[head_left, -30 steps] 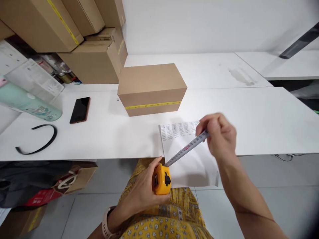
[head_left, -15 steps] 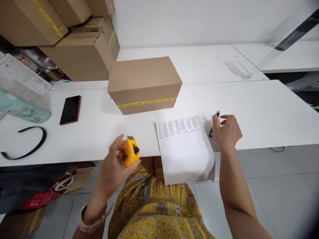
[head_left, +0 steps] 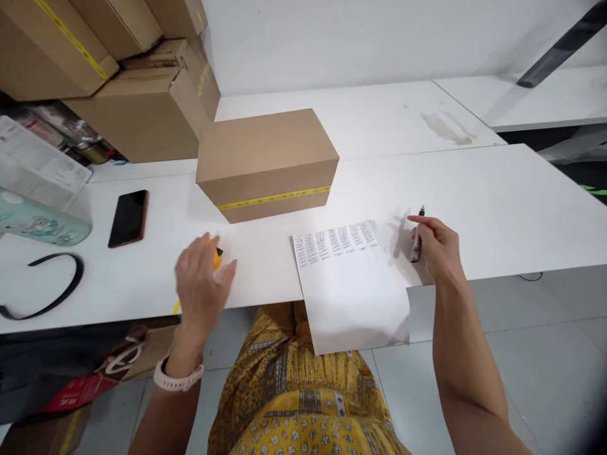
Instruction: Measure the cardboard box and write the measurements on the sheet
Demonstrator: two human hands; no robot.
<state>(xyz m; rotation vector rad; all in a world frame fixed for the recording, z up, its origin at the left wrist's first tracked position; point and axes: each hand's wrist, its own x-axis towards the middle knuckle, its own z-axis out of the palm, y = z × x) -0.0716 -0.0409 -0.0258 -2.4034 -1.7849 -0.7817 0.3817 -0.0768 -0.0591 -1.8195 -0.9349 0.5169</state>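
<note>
My left hand [head_left: 199,281] is wrapped over a yellow tape measure [head_left: 217,258] at the front of the white table, hiding most of it. A thin yellow strip shows below the hand, by the table edge. To the right, my right hand [head_left: 439,249] grips a dark pen [head_left: 416,243], its tip pointing away from me. Between the hands lies a sheet of paper [head_left: 351,297], with rows of small handwriting along its top and its lower part hanging over the edge. Behind it sits a closed cardboard box [head_left: 268,148] with yellow tape on its front.
A phone [head_left: 128,218], a black curved band [head_left: 71,284] and a light green bottle [head_left: 45,218] lie on the left of the table [head_left: 474,208]. More cardboard boxes [head_left: 137,114] are stacked at the back left. A dark post [head_left: 562,44] leans at the far right.
My left hand has carried the tape measure left and down onto the table. My right hand has shifted slightly right, and the pen now shows more fully. The view has turned a little.
</note>
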